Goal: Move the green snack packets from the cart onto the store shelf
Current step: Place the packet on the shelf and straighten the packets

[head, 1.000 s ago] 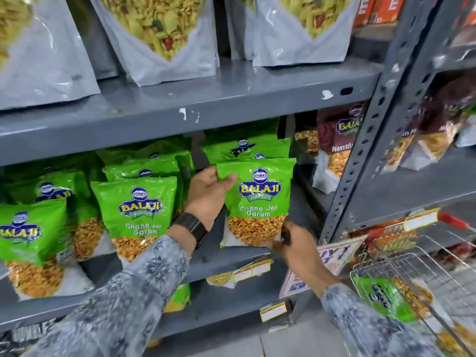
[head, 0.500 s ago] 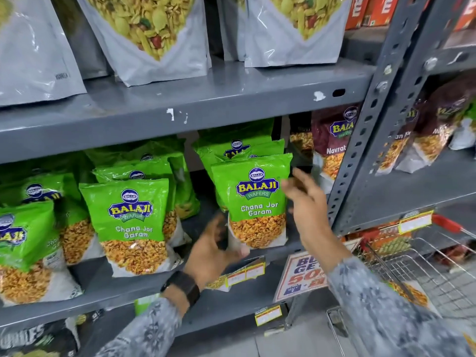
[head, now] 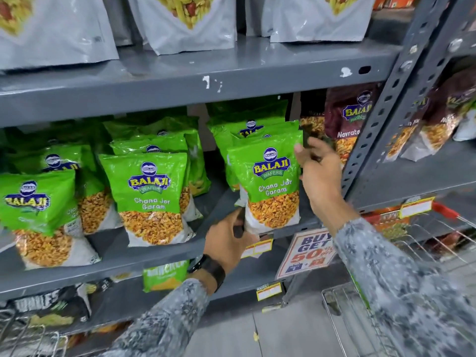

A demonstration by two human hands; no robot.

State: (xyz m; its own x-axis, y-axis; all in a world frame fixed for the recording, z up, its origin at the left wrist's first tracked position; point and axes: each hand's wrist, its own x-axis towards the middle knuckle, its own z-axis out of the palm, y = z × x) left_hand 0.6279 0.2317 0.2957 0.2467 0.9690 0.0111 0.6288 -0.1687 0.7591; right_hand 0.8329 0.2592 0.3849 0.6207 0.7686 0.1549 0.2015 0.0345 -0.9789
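A green packet (head: 268, 184) marked "Chana Jor Garam" stands upright at the front edge of the grey shelf (head: 154, 256), at the head of a row of the same green packets leaning behind it. The person's left hand (head: 230, 242) is at the packet's lower left corner, fingers curled against the white bottom edge, the thumb side touching the bag; whether it truly pinches the corner I cannot tell, since the fingertips are hidden behind the bag. The right hand (head: 319, 171) is at the packet's upper right edge, fingers loosely spread and slightly bent, the tips just beside or brushing the foil. To the left of this packet, a second row of green packets (head: 152, 197) stands on the same shelf, and further left a third (head: 36, 210). To its right, past the right hand, are maroon packets (head: 353, 124) by the perforated upright post (head: 381, 119). Below and right of the packet, a "BUY GET 50%" sign (head: 307, 251) hangs from the shelf lip, and the wire cart (head: 342, 318) sits lower right, with a red handle. Above, large silver pouches (head: 190, 24) line the upper shelf.
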